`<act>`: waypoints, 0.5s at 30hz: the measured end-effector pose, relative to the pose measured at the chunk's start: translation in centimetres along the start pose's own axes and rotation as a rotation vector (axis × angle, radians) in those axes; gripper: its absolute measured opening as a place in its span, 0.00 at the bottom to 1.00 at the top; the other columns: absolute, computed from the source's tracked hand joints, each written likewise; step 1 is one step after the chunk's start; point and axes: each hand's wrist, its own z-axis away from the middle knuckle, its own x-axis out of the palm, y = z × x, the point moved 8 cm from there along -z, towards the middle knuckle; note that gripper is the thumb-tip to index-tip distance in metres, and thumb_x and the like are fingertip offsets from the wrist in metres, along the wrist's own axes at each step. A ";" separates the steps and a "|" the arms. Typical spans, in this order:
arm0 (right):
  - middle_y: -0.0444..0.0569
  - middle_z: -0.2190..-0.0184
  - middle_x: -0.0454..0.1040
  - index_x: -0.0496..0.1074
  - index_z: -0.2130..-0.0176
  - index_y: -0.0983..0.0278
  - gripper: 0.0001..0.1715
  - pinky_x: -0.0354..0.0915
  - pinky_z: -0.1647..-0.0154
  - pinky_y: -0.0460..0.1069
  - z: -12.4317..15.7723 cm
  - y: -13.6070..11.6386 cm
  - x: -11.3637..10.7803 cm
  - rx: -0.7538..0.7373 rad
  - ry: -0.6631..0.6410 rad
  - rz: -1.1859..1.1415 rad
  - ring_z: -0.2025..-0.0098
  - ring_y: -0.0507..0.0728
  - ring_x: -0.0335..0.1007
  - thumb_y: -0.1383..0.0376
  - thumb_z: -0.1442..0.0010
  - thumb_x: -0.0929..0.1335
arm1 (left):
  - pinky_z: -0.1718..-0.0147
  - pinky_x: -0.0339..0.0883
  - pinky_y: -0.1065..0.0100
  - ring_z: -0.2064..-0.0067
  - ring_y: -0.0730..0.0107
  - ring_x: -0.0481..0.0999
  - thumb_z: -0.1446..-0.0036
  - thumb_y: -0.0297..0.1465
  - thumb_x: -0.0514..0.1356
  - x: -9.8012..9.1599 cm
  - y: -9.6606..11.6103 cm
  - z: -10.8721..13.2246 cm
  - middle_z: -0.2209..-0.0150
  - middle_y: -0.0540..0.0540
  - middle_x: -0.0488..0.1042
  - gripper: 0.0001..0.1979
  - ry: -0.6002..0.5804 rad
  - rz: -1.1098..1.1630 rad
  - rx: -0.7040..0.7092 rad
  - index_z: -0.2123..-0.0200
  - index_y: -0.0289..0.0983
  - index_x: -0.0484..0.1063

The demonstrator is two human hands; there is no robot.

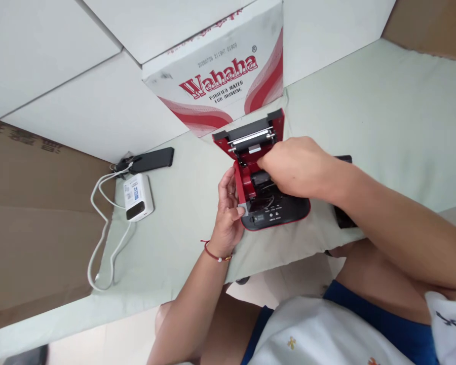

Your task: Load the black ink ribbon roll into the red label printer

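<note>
A red and black label printer [275,218] stands on the cloth-covered table with its lid [253,133] raised. The lid's inner side shows a metal bar and a roller, and a dark cylindrical part [260,177] sits in the red bay. My left hand [230,210] grips the printer's left side, thumb on the grey front corner and fingers along the red wall. Over the open bay, my right hand [296,167] reaches in from the right with fingers curled closed. Its fingertips are mostly hidden, so what they pinch cannot be made out.
Behind the printer stands a Wahaha carton [220,76] against white panels. On the left lie a white power bank [138,196] with a white cable [93,243] and a black phone-like object [152,160]. A dark flat device [344,215] lies partly under my right forearm. Cardboard [41,223] borders the left.
</note>
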 end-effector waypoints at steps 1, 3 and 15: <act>0.56 0.63 0.83 0.83 0.55 0.63 0.14 0.59 0.63 0.51 0.4 0.5 0.2 0.016 -0.022 0.008 0.59 0.62 0.79 0.70 0.34 0.67 | 0.29 0.72 0.47 0.22 0.45 0.66 0.45 0.59 0.72 0.1 -0.1 0.0 0.21 0.45 0.63 0.47 -0.002 0.023 -0.014 0.27 0.58 0.63; 0.54 0.63 0.83 0.83 0.56 0.61 0.13 0.56 0.66 0.51 0.9 1.2 0.5 0.025 -0.065 -0.007 0.61 0.61 0.78 0.69 0.34 0.68 | 0.30 0.73 0.48 0.24 0.46 0.69 0.45 0.57 0.72 0.3 -0.2 0.0 0.24 0.44 0.67 0.43 -0.004 0.070 -0.039 0.29 0.55 0.68; 0.55 0.63 0.82 0.82 0.54 0.62 0.13 0.53 0.68 0.51 1.4 1.3 0.6 0.055 -0.055 -0.028 0.61 0.62 0.77 0.69 0.35 0.68 | 0.33 0.74 0.51 0.27 0.48 0.71 0.44 0.57 0.71 0.1 -0.4 0.1 0.26 0.44 0.69 0.42 -0.005 0.047 -0.059 0.30 0.54 0.68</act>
